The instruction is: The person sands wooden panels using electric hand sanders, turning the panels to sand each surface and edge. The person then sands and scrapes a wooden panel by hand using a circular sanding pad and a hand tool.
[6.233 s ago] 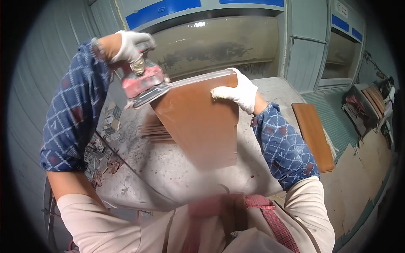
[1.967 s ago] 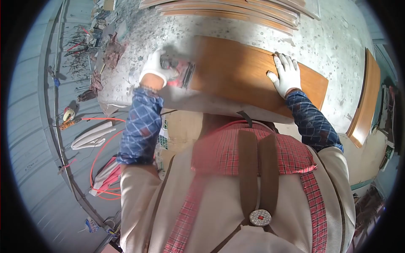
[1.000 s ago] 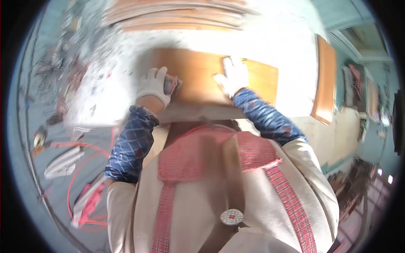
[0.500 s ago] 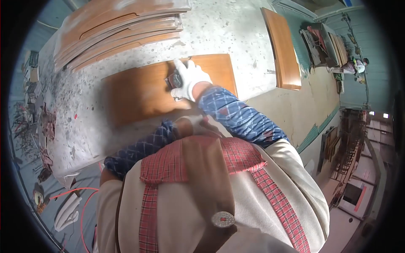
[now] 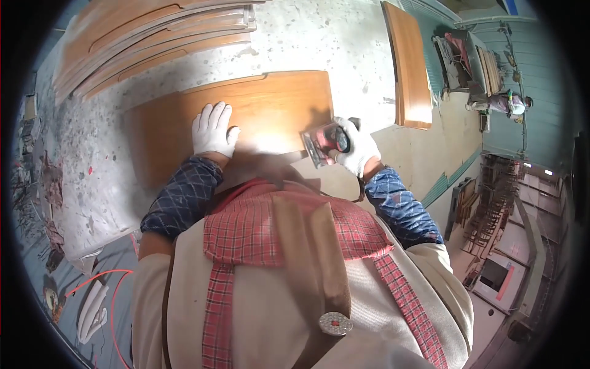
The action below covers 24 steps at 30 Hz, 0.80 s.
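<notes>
I see my left hand (image 5: 213, 129), in a white glove, lying flat with fingers spread on the brown wooden panel (image 5: 246, 117) in the upper middle of the frame; it presses down and pinches nothing; the panel lies flat on the speckled grey worktable (image 5: 319, 43), its near edge toward my chest. My right hand (image 5: 356, 147), also gloved, sits right of centre, its fingers wrapped tight around a red hand sander (image 5: 324, 142); the sander rests at the panel's lower right corner, touching the edge there. In the upper left of the frame a stack of wooden panels (image 5: 147, 34) lies on the same table, well apart from my hands; in the upper right a single long brown board (image 5: 409, 64) lies near the table's right side. At the far right edge another person (image 5: 507, 103) stands by a workbench, small and hard to read.
</notes>
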Each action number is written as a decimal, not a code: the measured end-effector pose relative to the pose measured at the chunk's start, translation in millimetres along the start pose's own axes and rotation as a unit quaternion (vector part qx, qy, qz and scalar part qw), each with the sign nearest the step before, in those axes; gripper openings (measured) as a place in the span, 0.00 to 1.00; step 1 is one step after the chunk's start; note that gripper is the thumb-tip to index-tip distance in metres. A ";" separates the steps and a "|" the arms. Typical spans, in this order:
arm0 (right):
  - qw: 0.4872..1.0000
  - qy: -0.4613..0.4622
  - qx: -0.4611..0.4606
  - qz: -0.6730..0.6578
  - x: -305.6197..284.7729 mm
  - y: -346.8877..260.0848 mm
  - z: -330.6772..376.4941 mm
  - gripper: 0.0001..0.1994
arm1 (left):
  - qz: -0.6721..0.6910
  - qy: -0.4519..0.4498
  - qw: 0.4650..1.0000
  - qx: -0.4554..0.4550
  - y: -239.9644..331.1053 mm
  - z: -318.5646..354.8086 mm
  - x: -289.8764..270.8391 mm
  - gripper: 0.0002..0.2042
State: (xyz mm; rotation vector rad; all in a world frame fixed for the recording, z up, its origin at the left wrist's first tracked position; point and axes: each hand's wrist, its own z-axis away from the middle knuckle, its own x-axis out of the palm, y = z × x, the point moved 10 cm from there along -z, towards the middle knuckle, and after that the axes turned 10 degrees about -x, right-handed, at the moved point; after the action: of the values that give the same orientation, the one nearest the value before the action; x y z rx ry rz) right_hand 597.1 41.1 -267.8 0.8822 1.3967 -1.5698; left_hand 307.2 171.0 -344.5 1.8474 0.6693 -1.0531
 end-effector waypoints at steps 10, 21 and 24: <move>0.988 -0.112 0.075 -0.079 6.0 62.0 -125.6 0.36 | -0.069 -0.056 0.996 -0.006 12.7 -7.6 19.8 0.26; 0.992 0.030 0.016 -0.120 -11.6 56.7 34.4 0.36 | -0.091 -0.059 0.994 -0.031 4.2 -3.6 15.0 0.27; 0.987 0.029 0.011 -0.158 -13.3 85.8 2.9 0.37 | -0.078 -0.036 0.996 -0.015 3.6 2.8 14.6 0.26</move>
State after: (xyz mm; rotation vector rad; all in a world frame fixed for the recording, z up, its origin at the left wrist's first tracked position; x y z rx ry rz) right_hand 681.0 37.4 -290.0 0.7509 1.6247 -1.8104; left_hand 316.1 167.3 -356.3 1.7446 0.7917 -1.1975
